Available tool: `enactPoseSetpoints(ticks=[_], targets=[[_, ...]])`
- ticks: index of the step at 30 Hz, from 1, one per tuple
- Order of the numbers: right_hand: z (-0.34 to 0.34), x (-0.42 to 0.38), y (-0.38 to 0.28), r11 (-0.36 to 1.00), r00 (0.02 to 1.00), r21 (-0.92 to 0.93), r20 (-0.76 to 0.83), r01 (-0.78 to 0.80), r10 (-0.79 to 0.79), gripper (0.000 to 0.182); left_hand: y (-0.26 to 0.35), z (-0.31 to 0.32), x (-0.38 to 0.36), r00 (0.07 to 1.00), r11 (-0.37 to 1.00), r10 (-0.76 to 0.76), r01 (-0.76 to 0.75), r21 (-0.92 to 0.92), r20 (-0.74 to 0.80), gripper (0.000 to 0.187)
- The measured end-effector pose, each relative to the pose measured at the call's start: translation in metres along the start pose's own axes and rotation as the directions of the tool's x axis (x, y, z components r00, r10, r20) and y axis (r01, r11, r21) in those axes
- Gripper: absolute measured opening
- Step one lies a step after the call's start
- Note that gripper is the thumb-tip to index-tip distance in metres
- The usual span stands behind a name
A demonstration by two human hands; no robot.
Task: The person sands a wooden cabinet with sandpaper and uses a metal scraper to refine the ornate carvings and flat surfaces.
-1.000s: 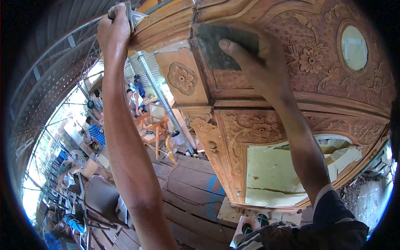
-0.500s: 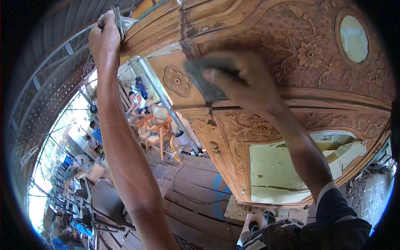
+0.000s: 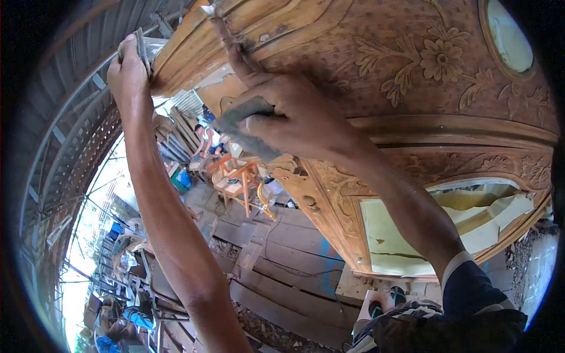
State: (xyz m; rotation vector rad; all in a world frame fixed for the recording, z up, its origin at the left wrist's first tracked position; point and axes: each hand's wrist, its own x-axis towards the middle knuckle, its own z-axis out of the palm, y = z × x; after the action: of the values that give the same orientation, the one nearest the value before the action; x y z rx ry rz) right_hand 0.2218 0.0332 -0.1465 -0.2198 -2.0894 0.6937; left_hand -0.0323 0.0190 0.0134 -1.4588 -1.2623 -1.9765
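A large carved wooden cabinet [image 3: 406, 126] fills the upper right, with flower reliefs and paper-covered openings. My left hand [image 3: 130, 67] is closed on a grey folded sheet [image 3: 142, 54] at the cabinet's upper left edge. Against the front, my right hand [image 3: 288, 115] grips a dark grey sanding pad [image 3: 244, 120]; its index finger reaches up and left along a dark joint in the wood. The carved square block at that corner is mostly hidden behind the pad and hand.
Beyond the cabinet's left side, a person [image 3: 207, 140] bends near a wooden chair [image 3: 234, 182]. Stacked chairs and clutter [image 3: 132, 282] lie at lower left. Wooden planks [image 3: 288, 247] form the floor, and my feet [image 3: 385, 301] show below the cabinet.
My right hand has moved left with the pad, over the carved square block. My left hand appears further left and slightly lower as the whole view has shifted.
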Motion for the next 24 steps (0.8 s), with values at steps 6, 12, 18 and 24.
enactPoseSetpoints(ticks=[6, 12, 18, 24], targets=[[0.021, -0.006, 0.032, 0.917, 0.833, -0.147, -0.383, 0.371, -0.399, 0.046, 0.007, 0.001, -0.002, 0.996, 0.991, -0.082, 0.084, -0.106, 0.018, 0.054], [0.012, -0.001, 0.015, 0.971, 0.949, 0.101, -0.257, 0.215, -0.184, 0.035, 0.005, -0.001, -0.001, 0.996, 0.993, -0.081, 0.083, -0.087, 0.027, 0.057], [-0.009, -0.031, 0.012, 0.981, 0.903, -0.031, -0.386, 0.190, -0.187, 0.026, -0.002, -0.003, 0.003, 1.000, 0.997, -0.009, 0.010, -0.076, 0.021, 0.059], [-0.029, -0.046, -0.009, 0.987, 0.895, -0.158, -0.436, 0.022, -0.090, 0.021, 0.019, 0.004, -0.023, 0.991, 0.993, 0.117, -0.118, -0.008, -0.060, 0.050]])
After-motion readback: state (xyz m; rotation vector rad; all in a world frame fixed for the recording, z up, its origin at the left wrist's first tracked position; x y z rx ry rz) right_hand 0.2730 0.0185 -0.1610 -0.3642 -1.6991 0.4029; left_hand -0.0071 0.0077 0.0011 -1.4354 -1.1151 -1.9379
